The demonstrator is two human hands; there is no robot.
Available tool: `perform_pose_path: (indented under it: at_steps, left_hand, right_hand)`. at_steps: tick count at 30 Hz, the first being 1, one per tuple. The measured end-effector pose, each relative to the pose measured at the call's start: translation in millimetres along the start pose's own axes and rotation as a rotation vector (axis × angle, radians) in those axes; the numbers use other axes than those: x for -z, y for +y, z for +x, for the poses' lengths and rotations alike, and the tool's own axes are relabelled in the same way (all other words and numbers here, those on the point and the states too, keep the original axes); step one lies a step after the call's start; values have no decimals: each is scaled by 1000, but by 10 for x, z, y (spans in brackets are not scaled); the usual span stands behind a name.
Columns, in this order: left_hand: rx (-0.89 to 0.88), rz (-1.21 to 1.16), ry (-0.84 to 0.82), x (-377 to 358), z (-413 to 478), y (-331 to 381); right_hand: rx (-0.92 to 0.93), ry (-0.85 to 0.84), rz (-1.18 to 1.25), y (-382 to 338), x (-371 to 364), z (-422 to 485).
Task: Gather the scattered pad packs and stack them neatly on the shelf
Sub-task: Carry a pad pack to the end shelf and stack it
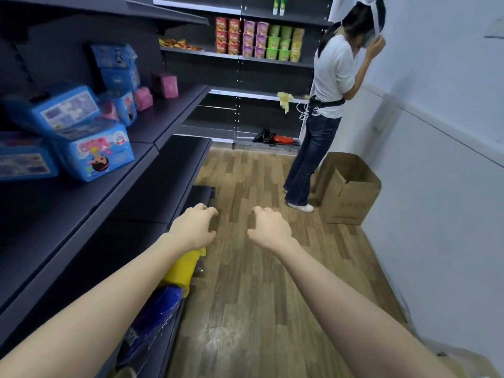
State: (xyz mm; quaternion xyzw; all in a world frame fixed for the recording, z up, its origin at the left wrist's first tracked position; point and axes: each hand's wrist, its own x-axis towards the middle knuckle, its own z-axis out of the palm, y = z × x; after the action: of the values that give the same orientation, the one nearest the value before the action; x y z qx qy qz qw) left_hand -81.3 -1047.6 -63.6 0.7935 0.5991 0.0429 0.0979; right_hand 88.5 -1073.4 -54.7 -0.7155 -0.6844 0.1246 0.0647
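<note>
Several blue pad packs [98, 152] lie jumbled on the dark shelf [68, 203] at the left, some tilted on top of others. Further back on that shelf sit a stacked pair of blue packs [117, 68] and pink packs [165, 85]. My left hand [194, 226] and my right hand [270, 227] hang side by side over the wooden floor, in front of the lower shelves. Both have loosely curled fingers and hold nothing. Neither touches a pack.
A yellow pack [183, 268] and a dark blue pack [152, 320] lie low by the shelf foot under my left arm. A person [327, 105] stands at the far shelving beside an open cardboard box [346, 186]. A white wall runs along the right.
</note>
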Motion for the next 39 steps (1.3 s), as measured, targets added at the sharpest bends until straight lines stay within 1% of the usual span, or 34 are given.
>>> perform_pose_path:
  at_steps: [8, 17, 27, 33, 39]
  left_hand:
    - [56, -27, 58, 129, 966, 308]
    - [132, -50, 116, 252, 1497, 158]
    - [227, -59, 149, 352, 2176, -408]
    - [242, -48, 211, 639, 2812, -908]
    - [281, -27, 228, 942, 3271, -1371]
  right_hand:
    - [54, 8, 10, 359, 343, 949]
    - [148, -6, 3, 322, 450, 1647]
    - [267, -44, 1, -135, 346, 2502]
    - [324, -6, 7, -585, 432, 3280]
    - [385, 14, 19, -1133, 526, 3916]
